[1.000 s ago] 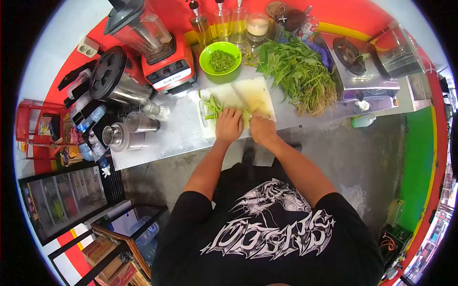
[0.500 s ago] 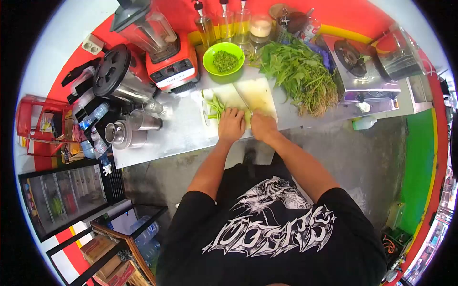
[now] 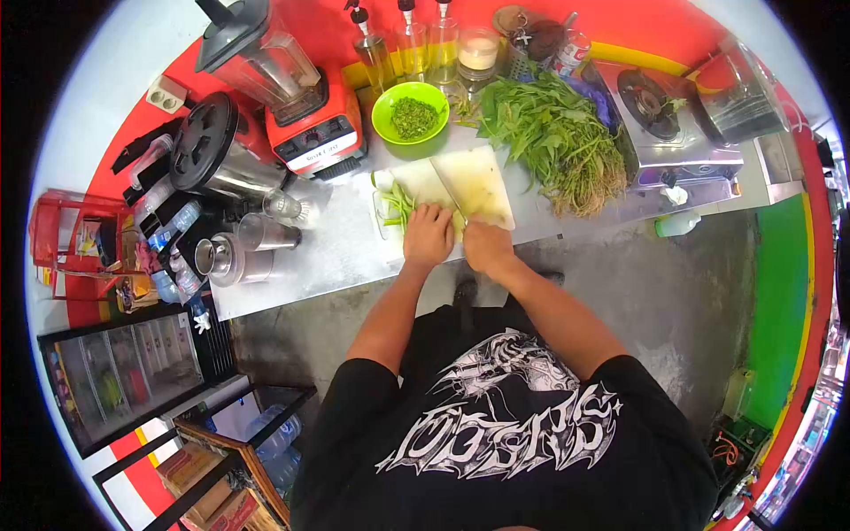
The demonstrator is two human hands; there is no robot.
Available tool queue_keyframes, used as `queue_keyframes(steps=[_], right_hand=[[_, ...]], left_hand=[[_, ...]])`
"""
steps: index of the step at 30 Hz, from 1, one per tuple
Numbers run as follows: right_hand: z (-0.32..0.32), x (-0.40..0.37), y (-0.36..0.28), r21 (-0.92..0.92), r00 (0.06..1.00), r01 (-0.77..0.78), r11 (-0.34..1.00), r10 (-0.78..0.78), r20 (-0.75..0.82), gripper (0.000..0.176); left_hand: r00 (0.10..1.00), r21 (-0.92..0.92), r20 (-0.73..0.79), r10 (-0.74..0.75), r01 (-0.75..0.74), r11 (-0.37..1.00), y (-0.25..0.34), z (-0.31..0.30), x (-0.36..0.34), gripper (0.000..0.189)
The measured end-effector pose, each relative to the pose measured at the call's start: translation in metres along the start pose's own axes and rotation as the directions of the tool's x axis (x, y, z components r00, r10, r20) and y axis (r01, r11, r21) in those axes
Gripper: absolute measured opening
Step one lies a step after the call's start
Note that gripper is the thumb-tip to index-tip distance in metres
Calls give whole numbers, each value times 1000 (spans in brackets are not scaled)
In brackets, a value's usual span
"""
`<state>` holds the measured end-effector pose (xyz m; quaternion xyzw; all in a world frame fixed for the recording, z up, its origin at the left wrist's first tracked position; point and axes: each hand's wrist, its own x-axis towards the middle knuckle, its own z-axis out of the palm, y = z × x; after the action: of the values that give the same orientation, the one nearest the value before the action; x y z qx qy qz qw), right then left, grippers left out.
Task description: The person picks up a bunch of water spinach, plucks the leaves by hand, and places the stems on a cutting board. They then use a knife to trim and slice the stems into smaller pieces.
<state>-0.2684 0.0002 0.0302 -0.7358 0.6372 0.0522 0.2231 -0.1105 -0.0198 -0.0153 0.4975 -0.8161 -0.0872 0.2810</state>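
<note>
My right hand [image 3: 487,242] is closed around the handle of a knife [image 3: 448,188], whose blade points away over a white cutting board [image 3: 486,168]. Close beside it, my left hand [image 3: 429,236] has its fingers curled and pressed down on green vegetable stalks [image 3: 397,205] at the board's left part. The stalk ends under the fingers are hidden. Behind the board stands a lime-green bowl [image 3: 386,126] with chopped greens [image 3: 414,117] in it. A large heap of leafy greens [image 3: 549,133] with thin stems lies to the right of the board.
A red blender [image 3: 314,133] stands at the back left, near a steel container with a black lid [image 3: 202,142] and clear cups [image 3: 266,233]. Pump bottles [image 3: 412,49] line the wall. A gas stove [image 3: 677,150] is at the right. The steel counter's front edge [image 3: 336,288] runs before me.
My right hand and the knife have shifted slightly, down and to the left. My left hand stays on the stalks. The whole view has tilted a little.
</note>
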Motion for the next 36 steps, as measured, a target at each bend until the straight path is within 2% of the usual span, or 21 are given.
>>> queue_keyframes(steps=[1, 3, 6, 9, 15, 19, 21, 25, 27, 28, 30, 34, 36], right_hand=[[3, -3, -2, -1, 1000, 0, 1000, 0, 2, 24], [11, -6, -7, 48, 991, -125, 991, 126, -31, 32], [10, 1, -6, 6, 998, -50, 999, 51, -40, 23], [-4, 3, -5, -41, 997, 22, 999, -25, -74, 23], [5, -11, -8, 25, 996, -77, 997, 78, -42, 23], [1, 3, -9, -15, 996, -50, 999, 49, -74, 24], [-8, 5, -8, -67, 1000, -3, 998, 3, 0, 22], [-4, -8, -11, -68, 999, -3, 998, 0, -41, 24], [6, -4, -12, 19, 991, -133, 991, 133, -11, 28], [7, -1, -9, 15, 991, -134, 991, 134, -9, 28], [6, 9, -5, -79, 999, 23, 997, -26, -30, 26], [2, 3, -6, -93, 1000, 25, 995, -26, -9, 27], [5, -7, -8, -19, 998, -65, 998, 65, -1, 27]], left_hand=[[1000, -8, 8, 6, -6, 1000, 0, 0, -1, 17], [1000, -9, 7, 7, -7, 1000, 0, 0, 0, 18], [1000, -5, 16, 5, -5, 1000, 0, 0, 0, 18], [999, 4, 39, -9, 9, 1000, 0, 0, -3, 19], [1000, 5, 14, -13, 13, 1000, -1, 3, -1, 19], [1000, -17, -10, 10, -10, 1000, -3, 2, -1, 17], [1000, -18, -16, 10, -11, 1000, -2, 1, -2, 17], [999, -14, -34, 8, -9, 1000, 0, 0, 0, 16], [999, -17, -37, 5, -5, 1000, -1, -1, 0, 15], [999, -18, -33, 8, -9, 1000, 0, -2, 0, 15], [1000, -19, -24, 5, -6, 1000, 1, -2, 0, 15], [1000, -22, -3, -14, 14, 1000, 1, -3, 0, 16], [1000, -20, -10, -7, 7, 1000, -1, -2, 0, 16]])
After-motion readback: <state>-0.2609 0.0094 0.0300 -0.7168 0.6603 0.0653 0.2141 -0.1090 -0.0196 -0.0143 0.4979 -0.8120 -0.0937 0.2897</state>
